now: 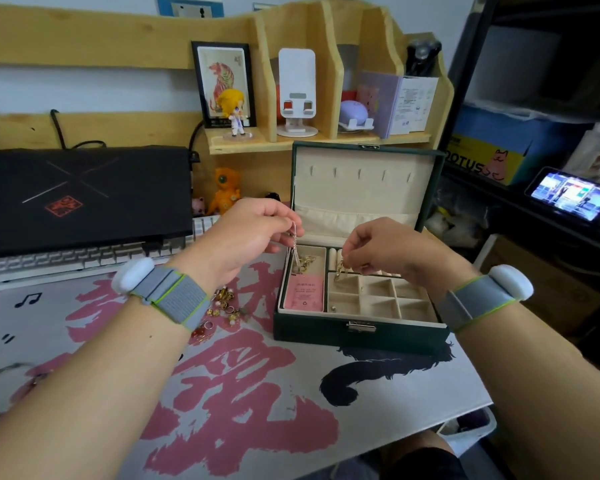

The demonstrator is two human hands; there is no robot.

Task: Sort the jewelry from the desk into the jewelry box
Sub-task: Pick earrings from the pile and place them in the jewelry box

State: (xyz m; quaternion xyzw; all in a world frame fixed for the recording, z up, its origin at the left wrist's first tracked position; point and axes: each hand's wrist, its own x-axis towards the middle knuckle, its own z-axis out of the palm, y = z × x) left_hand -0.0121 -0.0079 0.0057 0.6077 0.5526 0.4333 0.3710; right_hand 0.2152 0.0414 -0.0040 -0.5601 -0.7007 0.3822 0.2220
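Over the open jewelry box [361, 336], the left hand [253, 233] pinches a dangling silver chain [296, 249] and the right hand [378, 249] pinches gold earrings [342, 270]; the chain could snag the gold pieces below it.

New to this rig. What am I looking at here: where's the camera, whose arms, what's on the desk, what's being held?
There is no robot. A person does the task bare-handed, and the single picture comes from a wide-angle camera worn on their head, looking forward and down. Each wrist wears a grey band with a white pod.

The left hand pinches a thin silver chain that hangs over the left edge of the open green jewelry box. The right hand pinches a gold earring over the box's small compartments.

On the printed desk mat, left of the box, lies a loose jewelry pile of rings and beads not yet sorted. A pink card lies in the box's left compartment. Behind are a keyboard and a wooden shelf.
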